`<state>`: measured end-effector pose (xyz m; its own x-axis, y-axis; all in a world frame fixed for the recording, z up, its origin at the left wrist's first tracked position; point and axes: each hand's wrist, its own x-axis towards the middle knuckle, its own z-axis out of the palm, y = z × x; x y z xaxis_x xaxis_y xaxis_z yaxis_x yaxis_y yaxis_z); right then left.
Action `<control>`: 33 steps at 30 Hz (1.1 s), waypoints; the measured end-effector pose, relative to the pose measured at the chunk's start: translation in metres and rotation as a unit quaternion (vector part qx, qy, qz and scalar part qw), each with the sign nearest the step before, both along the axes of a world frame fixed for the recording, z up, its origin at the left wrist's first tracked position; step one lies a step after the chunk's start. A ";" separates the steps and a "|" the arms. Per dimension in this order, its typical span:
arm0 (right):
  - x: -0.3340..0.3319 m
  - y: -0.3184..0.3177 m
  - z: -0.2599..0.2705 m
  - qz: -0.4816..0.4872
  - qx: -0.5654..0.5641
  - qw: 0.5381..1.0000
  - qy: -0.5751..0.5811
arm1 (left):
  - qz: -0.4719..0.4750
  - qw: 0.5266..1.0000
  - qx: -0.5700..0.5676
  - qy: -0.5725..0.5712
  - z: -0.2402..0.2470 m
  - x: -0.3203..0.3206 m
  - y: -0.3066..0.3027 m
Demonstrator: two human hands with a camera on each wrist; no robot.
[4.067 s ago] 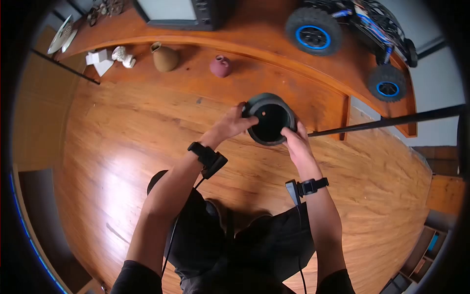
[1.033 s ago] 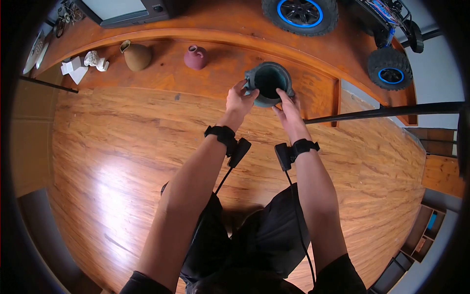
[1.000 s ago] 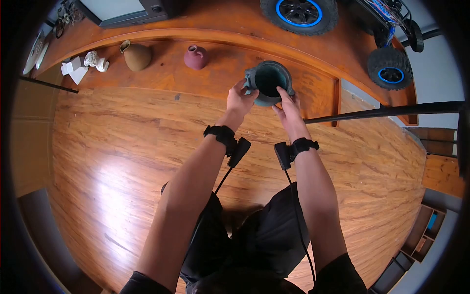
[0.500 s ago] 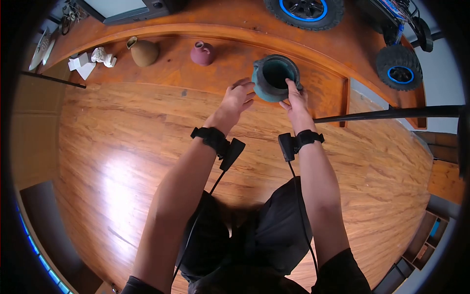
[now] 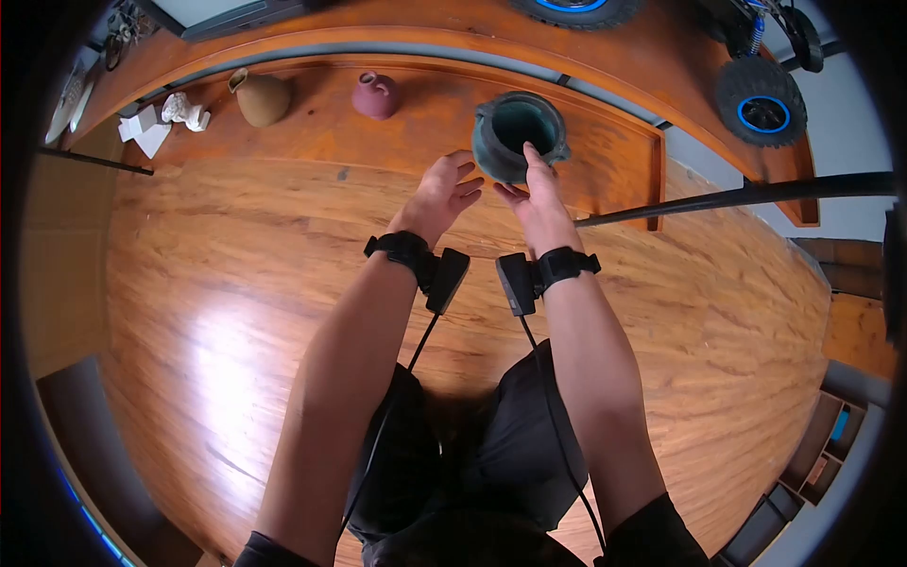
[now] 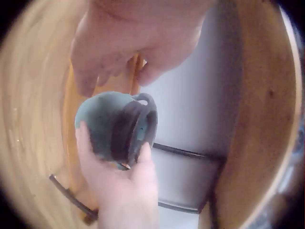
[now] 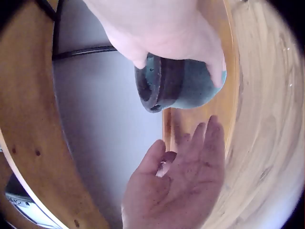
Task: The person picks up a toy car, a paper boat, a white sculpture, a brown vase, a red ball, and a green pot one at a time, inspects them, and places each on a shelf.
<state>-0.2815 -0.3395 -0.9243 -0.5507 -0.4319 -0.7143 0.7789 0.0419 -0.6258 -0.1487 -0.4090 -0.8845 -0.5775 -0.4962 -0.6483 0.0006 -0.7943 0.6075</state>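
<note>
A green and black pot point(image 5: 487, 151) with small looped lugs and a wide dark mouth is over the front of the lower wooden shelf point(image 5: 605, 175) in the head view. My right hand point(image 5: 545, 196) grips its near side, thumb hooked over the rim and fingers along the body. In the left wrist view the pot point(image 6: 102, 117) is tilted, mouth to the right. My left hand point(image 5: 442, 196) is apart from the pot, to its left, fingers loosely extended. The right wrist view shows that left hand point(image 7: 174, 183) palm up with nothing in it, below the pot point(image 7: 193, 86).
On the lower shelf stand a plum-coloured jug point(image 5: 376, 97), a brown jug point(image 5: 261, 100) and a white bust point(image 5: 185, 111). The upper shelf point(image 5: 425, 36) overhangs behind, bearing a toy truck's wheel point(image 5: 761, 111). A black bar point(image 5: 737, 197) runs at right.
Both hands held the pot earlier, nearer my body. It has since moved forward over the lower shelf. My left hand has let go and drawn back to the left; the right still grips it.
</note>
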 end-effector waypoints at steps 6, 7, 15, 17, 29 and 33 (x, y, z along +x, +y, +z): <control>-0.009 0.014 0.006 0.013 -0.032 0.999 0.004 | 0.003 0.997 0.050 0.064 -0.023 -0.021 -0.004; -0.010 0.014 0.004 0.010 -0.035 0.999 0.015 | 0.003 0.996 0.050 0.079 -0.021 -0.022 -0.004; -0.003 0.009 0.019 -0.030 0.010 0.998 0.050 | 0.014 0.988 0.059 0.144 -0.012 -0.023 0.003; -0.001 0.009 0.020 -0.021 -0.007 0.998 0.060 | 0.014 0.985 0.056 0.162 -0.013 -0.024 0.003; -0.005 0.007 0.012 -0.005 -0.016 0.996 0.090 | 0.032 0.981 0.071 0.178 -0.014 -0.030 0.002; -0.005 0.008 0.017 -0.004 0.001 0.996 0.088 | 0.028 0.979 0.088 0.182 -0.012 -0.028 0.000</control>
